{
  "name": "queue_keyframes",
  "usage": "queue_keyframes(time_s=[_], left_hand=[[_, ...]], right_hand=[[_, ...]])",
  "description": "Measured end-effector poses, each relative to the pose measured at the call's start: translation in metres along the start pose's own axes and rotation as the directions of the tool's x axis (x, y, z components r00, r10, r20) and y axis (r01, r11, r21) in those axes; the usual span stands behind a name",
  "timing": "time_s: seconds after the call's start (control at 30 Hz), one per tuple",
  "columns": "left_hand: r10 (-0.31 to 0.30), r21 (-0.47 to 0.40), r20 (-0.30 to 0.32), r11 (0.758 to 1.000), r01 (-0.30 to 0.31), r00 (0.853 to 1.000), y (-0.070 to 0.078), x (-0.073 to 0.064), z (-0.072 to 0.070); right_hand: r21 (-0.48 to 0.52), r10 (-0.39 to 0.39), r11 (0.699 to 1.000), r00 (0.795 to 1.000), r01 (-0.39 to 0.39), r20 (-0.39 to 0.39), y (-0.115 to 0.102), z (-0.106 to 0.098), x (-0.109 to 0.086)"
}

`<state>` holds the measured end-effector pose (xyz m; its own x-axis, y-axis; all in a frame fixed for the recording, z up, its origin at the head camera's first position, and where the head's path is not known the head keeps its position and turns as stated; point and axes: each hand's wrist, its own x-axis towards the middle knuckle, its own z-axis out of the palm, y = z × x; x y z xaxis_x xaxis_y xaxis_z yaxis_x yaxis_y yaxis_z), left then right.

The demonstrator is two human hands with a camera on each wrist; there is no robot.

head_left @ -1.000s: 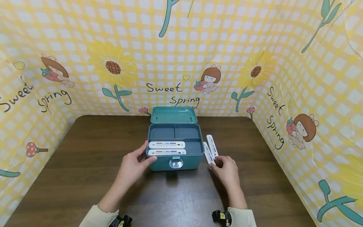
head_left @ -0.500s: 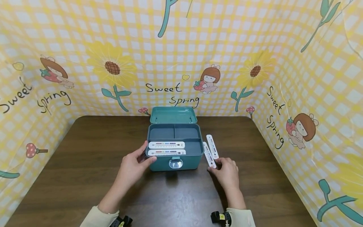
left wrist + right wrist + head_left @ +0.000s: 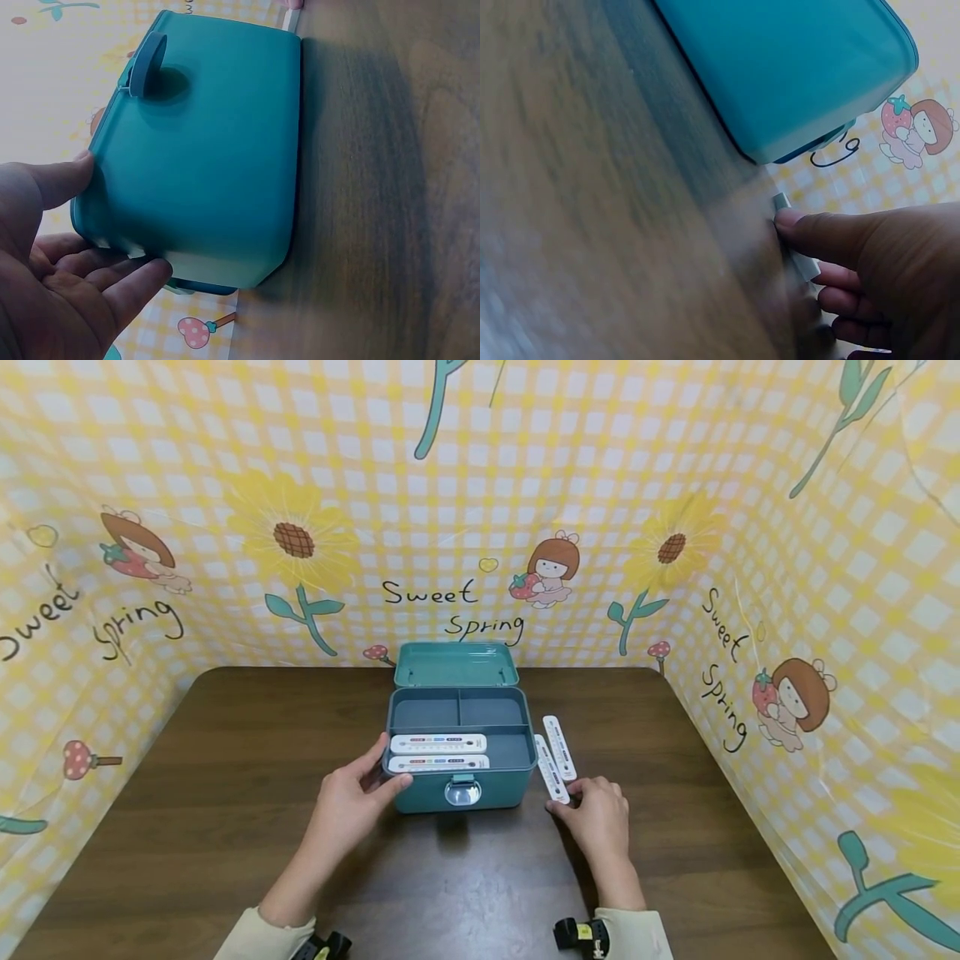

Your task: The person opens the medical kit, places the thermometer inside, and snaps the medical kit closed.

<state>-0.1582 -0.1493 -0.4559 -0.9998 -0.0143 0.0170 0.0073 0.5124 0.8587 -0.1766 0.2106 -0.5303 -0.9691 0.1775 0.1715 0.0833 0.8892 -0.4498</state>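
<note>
Grip adjustment, right side

The box [image 3: 495, 790] is positioned on the surface [image 3: 262, 735] with its lid [image 3: 456, 665] raised. Its front left corner is gripped by the left hand [image 3: 348, 797], with the thumb placed at the front rim and the fingers along the side wall. In the front compartment, a rear strip [image 3: 438, 744] and a front strip [image 3: 438, 763] are seated at the left.

Outside, the inner loose strip [image 3: 551, 768] and the outer loose strip [image 3: 559, 747] are laid side by side, just beside the box; contact with its wall cannot be confirmed. The near end of the inner loose strip is pinched by the right hand [image 3: 598, 818]. The hands are kept well apart.

Compared with one second ago, the near ends of both loose strips are less covered by the right thumb and fingers. This is judged a small regrip; no lift is evident.
</note>
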Motion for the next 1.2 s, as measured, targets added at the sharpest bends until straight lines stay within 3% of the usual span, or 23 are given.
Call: queue_keyframes(time_s=[0.2, 0.4, 0.77, 1.2], left_hand=[[0.009, 0.003, -0.006, 1.000, -0.009, 1.000, 0.000, 0.000, 0.000], [0.035, -0.018, -0.012, 0.999, -0.035, 0.999, 0.000, 0.002, -0.001], [0.050, -0.055, -0.027, 0.997, -0.052, 0.998, -0.007, 0.002, 0.000], [0.047, -0.100, -0.052, 0.994, -0.052, 0.998, -0.009, -0.002, 0.003]], right_hand=[[0.023, 0.006, 1.000, 1.000, -0.005, -0.029, 0.002, 0.003, 0.001], [0.111, 0.034, 0.993, 0.998, -0.027, -0.061, 0.000, 0.002, 0.001], [0.293, 0.141, 0.950, 0.983, -0.103, -0.113, -0.002, -0.005, 0.001], [0.420, 0.180, 0.904, 0.963, -0.080, -0.202, 0.005, -0.039, 0.002]])
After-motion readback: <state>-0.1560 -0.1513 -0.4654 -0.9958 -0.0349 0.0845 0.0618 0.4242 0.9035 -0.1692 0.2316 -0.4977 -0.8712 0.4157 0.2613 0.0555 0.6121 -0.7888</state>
